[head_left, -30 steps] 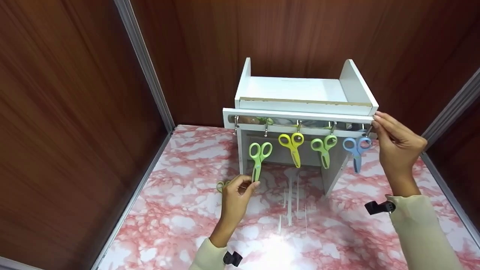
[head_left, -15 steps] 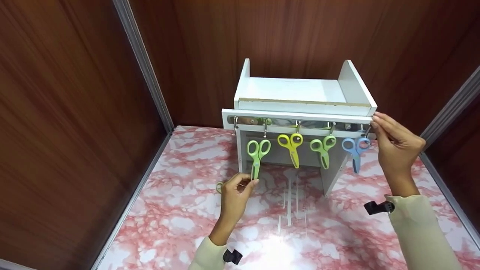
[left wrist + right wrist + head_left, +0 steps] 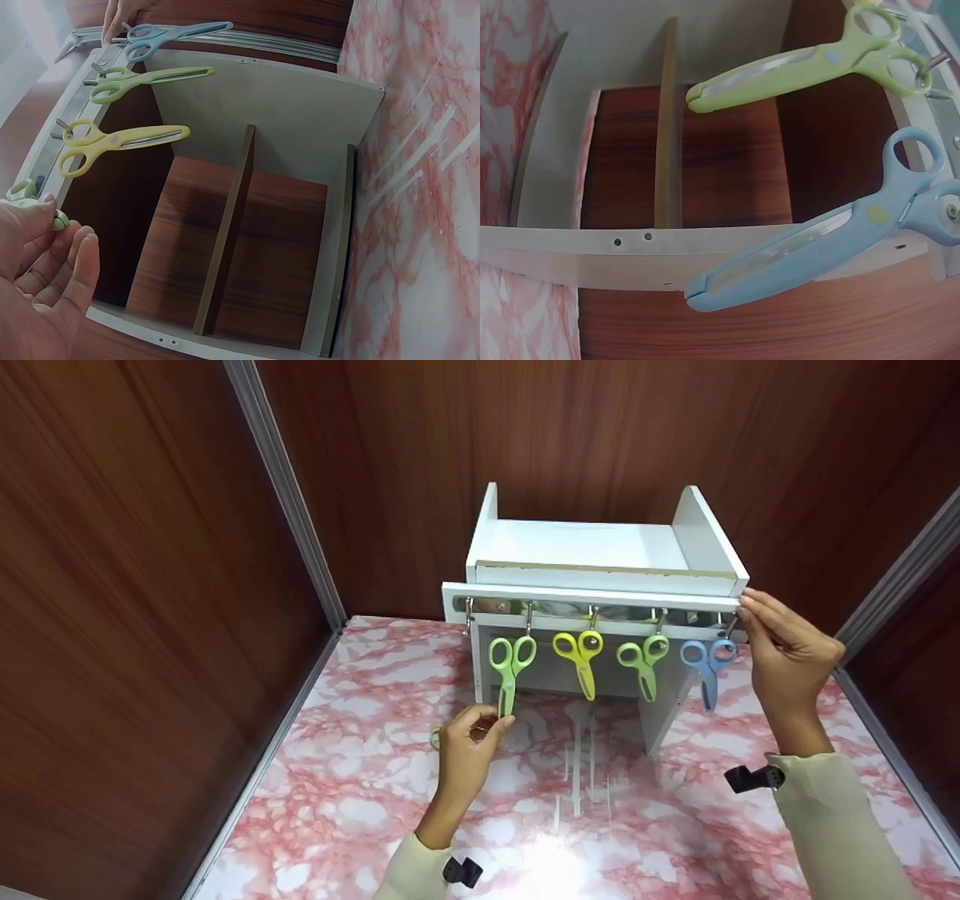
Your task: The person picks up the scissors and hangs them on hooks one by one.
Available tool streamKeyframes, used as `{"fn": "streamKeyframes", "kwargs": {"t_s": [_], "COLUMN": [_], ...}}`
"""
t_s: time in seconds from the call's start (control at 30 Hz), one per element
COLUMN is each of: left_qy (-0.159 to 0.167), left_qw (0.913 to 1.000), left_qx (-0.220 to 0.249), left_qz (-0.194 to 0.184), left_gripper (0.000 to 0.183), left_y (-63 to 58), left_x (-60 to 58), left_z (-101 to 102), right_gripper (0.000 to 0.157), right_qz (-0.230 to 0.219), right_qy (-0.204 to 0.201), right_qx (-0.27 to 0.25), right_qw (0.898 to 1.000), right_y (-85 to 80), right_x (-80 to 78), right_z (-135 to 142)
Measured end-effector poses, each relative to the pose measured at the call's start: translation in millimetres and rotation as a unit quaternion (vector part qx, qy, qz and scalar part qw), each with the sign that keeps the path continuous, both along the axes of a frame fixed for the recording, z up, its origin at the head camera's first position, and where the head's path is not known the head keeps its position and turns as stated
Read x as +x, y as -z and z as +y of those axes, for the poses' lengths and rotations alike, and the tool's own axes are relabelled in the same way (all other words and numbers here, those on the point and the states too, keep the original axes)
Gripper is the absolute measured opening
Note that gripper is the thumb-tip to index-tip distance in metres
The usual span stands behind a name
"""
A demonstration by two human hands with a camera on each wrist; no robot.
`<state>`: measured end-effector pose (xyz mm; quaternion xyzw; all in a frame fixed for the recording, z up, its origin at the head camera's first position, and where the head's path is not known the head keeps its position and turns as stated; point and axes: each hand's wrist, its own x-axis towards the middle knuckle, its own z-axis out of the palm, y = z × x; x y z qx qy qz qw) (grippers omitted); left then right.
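My left hand (image 3: 466,750) pinches light green scissors (image 3: 508,679) by the blade end, handles upward. Their loops sit right at the second hook (image 3: 529,616) from the left, overlapping its lower end in the head view. At the rail's right end, my right hand (image 3: 795,667) pinches the hook rail (image 3: 600,594) between thumb and fingers. Yellow scissors (image 3: 587,664), green scissors (image 3: 645,666) and blue scissors (image 3: 706,667) hang from hooks to the right, blades down. In the left wrist view, fingers partly cover the held scissors (image 3: 24,191).
The rail fronts a white shelf unit (image 3: 600,544) on a red-and-white marbled table (image 3: 360,765). Part of a green loop (image 3: 436,739) shows on the table behind my left hand. Whitish streaks (image 3: 577,769) mark the tabletop. Wood-patterned panels (image 3: 585,427) enclose the back and sides.
My left hand has raised the light green scissors slightly, bringing their loops closer to the second hook. My right hand keeps its place on the rail; the view has shifted a little.
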<state>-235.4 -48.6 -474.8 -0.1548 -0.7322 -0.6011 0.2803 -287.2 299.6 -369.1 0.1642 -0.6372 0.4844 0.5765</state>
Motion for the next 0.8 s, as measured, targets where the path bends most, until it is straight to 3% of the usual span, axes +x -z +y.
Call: {"fn": "streamKeyframes", "kwargs": {"t_s": [0.13,0.8], "left_qy": [0.006,0.045], "left_qw": [1.0,0.9961], "left_qx": [0.005,0.044], "left_qz": [-0.004,-0.063], "left_gripper": [0.009,0.01], "left_y": [-7.1,-10.6], "left_x": [3.5,-3.4], "left_z": [0.0,1.0], "right_gripper": [0.018,0.017], "right_qz": [0.001,0.002], "right_qy": [-0.005,-0.013], "right_qx": [0.001,-0.006], "right_qw": [1.0,1.0], "right_y": [0.5,1.6], "right_x": [0.2,-0.8], "right_z": [-0.6,0.3]}}
